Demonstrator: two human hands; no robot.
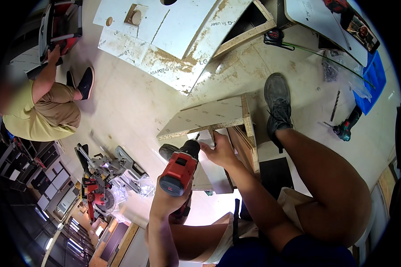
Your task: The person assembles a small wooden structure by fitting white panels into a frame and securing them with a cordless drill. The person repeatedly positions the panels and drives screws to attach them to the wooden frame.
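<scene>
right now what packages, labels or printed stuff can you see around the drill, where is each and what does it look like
Protective film: on the white boards on the floor, top centre; pale, grey lettering, sawdust-covered.
Picture card: on the white board at top right; dark rectangle, colourful image.
Clear plastic bag: right of centre, by the blue tray; crumpled, transparent.
Red drill: in the left hand; its markings are too small to make out.

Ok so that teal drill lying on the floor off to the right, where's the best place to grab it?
Take the teal drill by its handle, the dark part angling up toward the blue tray. Its bit end points left along the floor, so coming from the upper right, the tray side, likely keeps your fingers off the bit. It lies flat, with nothing resting on it.
</scene>
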